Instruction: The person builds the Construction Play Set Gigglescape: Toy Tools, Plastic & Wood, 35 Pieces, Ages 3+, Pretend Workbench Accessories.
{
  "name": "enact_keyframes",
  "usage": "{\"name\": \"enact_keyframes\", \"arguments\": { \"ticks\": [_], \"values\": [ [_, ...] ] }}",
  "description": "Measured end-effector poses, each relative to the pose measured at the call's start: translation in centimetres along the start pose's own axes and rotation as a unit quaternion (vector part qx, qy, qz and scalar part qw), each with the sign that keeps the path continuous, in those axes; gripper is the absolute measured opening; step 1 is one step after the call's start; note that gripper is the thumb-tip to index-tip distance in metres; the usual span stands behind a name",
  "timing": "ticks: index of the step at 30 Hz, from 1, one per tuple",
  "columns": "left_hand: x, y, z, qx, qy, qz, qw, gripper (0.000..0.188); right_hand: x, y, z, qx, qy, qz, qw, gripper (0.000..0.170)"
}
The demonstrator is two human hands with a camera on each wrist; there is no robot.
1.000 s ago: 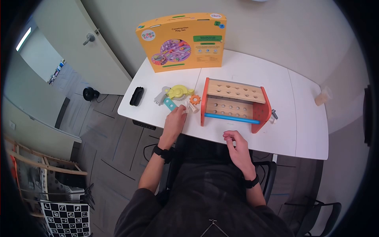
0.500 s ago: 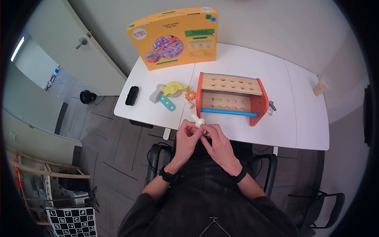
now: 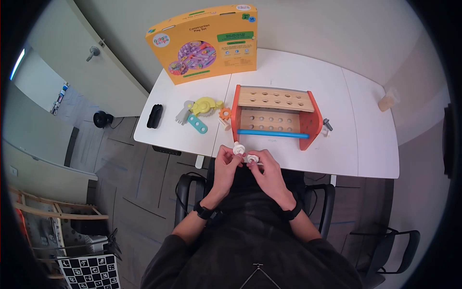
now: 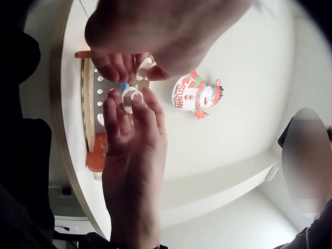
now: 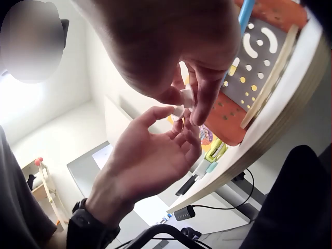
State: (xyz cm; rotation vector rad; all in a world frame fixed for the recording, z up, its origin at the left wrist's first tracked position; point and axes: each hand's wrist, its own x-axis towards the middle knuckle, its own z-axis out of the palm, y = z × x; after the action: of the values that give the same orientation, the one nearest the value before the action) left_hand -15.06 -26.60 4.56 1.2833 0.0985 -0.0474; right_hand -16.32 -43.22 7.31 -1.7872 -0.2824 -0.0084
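My left hand [image 3: 224, 173] pinches a white toy bolt [image 3: 238, 149], its short shaft pointing toward the table. Between thumb and fingers, my right hand [image 3: 271, 180] holds a white ring-like toy nut [image 3: 252, 158]. The two white pieces are close together but apart, over the table's front edge. In the left wrist view the nut [image 4: 132, 98] shows its round opening. Just behind the hands stands the toy workbench [image 3: 315, 115], with orange-red sides, holed wooden planks and a blue bar.
Left of the workbench lie an orange gear [image 3: 224, 113], a beige peg [image 3: 224, 124], a teal holed strip [image 3: 197, 124], a yellow toy saw [image 3: 204, 105] and a black case [image 3: 154, 116]. A grey bolt [image 3: 327, 124] lies right. The yellow box [image 3: 202, 45] stands behind.
My left hand has brought the white piece from the table's left to the front edge, where my right hand met it. The white nut and bolt have since come apart, one in each hand.
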Motion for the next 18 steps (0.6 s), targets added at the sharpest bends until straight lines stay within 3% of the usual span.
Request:
{"name": "enact_keyframes", "arguments": {
  "ticks": [4,8,11,14,18],
  "values": [
    [0.2,0.3,-0.1,-0.007,-0.012,-0.011,1.0,0.009,0.9,3.0,-1.2,0.153,-0.002,0.062,0.986,0.026],
    [0.5,0.1,-0.7,-0.043,-0.05,-0.008,0.998,0.021,2.1,4.4,-1.9,0.259,-0.027,0.169,0.951,0.026],
    [1.2,-0.6,-1.0,-0.024,-0.078,-0.041,0.996,0.026,2.4,5.2,-1.3,0.258,-0.041,0.166,0.951,0.027],
    [2.3,-4.3,-0.5,0.097,-0.067,0.047,0.992,0.022,2.8,8.3,0.1,0.075,-0.019,0.078,0.994,0.028],
    [2.4,-5.6,0.8,0.142,-0.048,0.08,0.986,0.028,3.1,9.7,0.8,0.01,0.026,0.066,0.997,0.028]
  ]
}}
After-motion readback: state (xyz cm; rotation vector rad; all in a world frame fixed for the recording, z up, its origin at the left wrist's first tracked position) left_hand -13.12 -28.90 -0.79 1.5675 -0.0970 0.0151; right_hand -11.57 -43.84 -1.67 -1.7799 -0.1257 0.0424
